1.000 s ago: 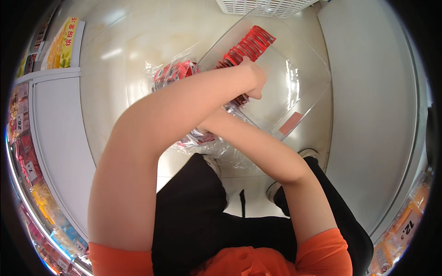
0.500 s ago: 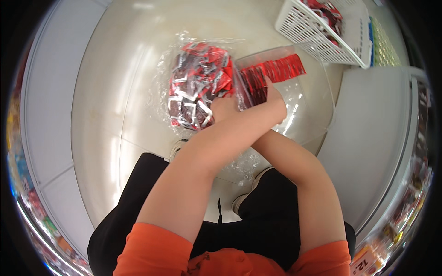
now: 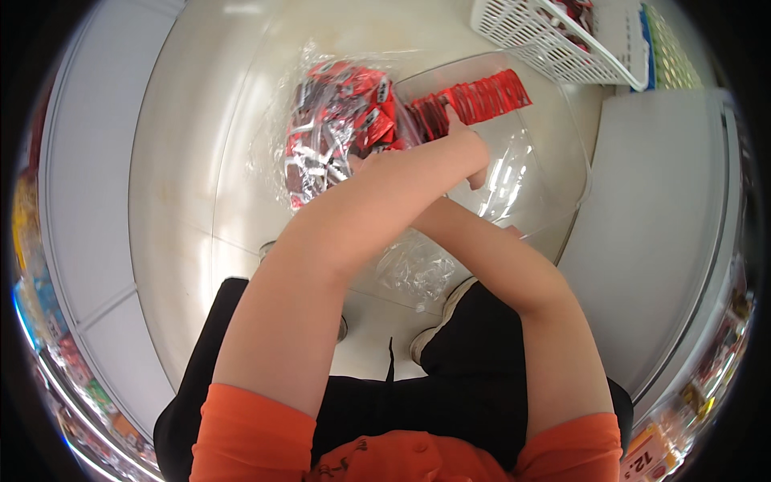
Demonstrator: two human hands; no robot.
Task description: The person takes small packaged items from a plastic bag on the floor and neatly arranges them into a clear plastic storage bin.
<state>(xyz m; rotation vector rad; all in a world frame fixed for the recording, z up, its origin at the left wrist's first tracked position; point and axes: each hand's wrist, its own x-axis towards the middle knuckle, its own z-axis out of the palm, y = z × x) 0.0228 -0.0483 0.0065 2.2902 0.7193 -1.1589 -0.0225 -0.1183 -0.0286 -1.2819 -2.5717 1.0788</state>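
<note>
My forearms cross, the left one over the right. My left hand [image 3: 468, 149] reaches to the clear plastic box [image 3: 554, 189]. One finger stretches against a row of small red packets [image 3: 490, 96] standing on edge in it, with the thumb apart below. My right hand [image 3: 357, 162] is at the near edge of a clear plastic bag [image 3: 277, 132] filled with loose red and dark packets [image 3: 349, 104]. The left forearm covers most of that hand, so its grip is hidden.
A white slatted basket [image 3: 530, 44] holding more red packets stands at the far right. Crumpled clear film [image 3: 418, 269] lies on the floor between my shoes. Grey shelf bases [image 3: 650, 193] rise on both sides, with stocked shelves along the rims.
The whole scene sits a little higher in the picture. My right hand has shifted left along the bag and is more covered by the left forearm. My left hand stays by the packet row.
</note>
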